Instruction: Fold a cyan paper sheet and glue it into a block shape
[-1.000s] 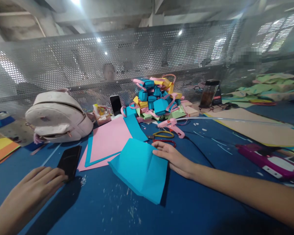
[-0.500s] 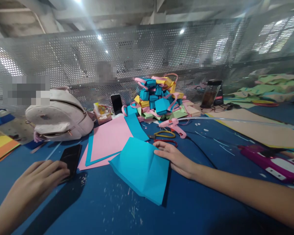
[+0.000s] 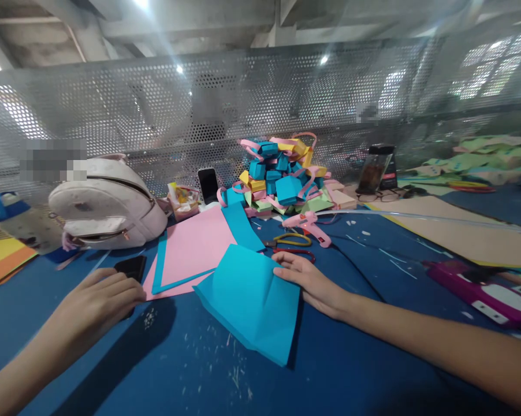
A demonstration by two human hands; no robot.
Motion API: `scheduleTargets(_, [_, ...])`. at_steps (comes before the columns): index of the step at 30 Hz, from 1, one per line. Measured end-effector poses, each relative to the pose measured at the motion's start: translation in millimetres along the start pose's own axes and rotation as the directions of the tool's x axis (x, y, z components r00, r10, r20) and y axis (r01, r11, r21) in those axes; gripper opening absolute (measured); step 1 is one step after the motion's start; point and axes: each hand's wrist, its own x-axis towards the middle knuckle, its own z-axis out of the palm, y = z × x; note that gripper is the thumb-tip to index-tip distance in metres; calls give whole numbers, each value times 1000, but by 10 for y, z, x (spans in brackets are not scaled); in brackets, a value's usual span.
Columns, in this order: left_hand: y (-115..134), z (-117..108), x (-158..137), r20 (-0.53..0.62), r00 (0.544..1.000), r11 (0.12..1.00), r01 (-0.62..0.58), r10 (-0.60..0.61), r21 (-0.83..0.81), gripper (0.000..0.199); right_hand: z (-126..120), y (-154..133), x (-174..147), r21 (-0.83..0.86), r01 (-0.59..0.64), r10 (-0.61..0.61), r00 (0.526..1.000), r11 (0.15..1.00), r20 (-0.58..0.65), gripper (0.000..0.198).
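A folded sheet of blue paper, with creases and raised edges, lies in front of me. My right hand pinches its upper right edge, thumb on the near face and fingers behind. My left hand hovers over the table at left, its fingers loosely bent and holding nothing. It partly covers a black phone. Just behind the folded piece lie flat pink sheets stacked with blue ones. Scissors with yellow handles and a red-handled pair rest beyond my right fingers.
Behind the scissors sits a pink glue gun with a long glue stick and black cord. A pile of small paper boxes stands farther back. To the left are a white backpack and a bottle; a magenta power strip lies right.
My left hand has moved right, toward the blue paper, and now covers more of the phone. My right hand and the folded paper stay nearly where they were.
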Motion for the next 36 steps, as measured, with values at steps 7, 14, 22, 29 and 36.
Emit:
scheduleTargets(7, [-189,23,-33,106,994,993,-42,30,108,34,4,2,2,1,-1,1,1000,1000,-5,34])
scheduleTargets(14, [-4,-121,117,-129,986,991,96,-107,-89,38,2,8,13,11,5,-5,1000,1000,4,34])
scheduleTargets(22, [1425,345,442,31,994,939,-88,104,-334,74,-20,-42,16,-39,-51,53,996,998,70,34])
scheduleTargets(29, [1504,504,650,154,977,884,-60,147,-463,80,-190,-205,9,-237,-171,228,943,956,241,33])
scheduleTargets(36, [1390,529,574,123,972,839,-105,200,-533,91,-288,-264,32,-343,-251,378,845,905,379,49])
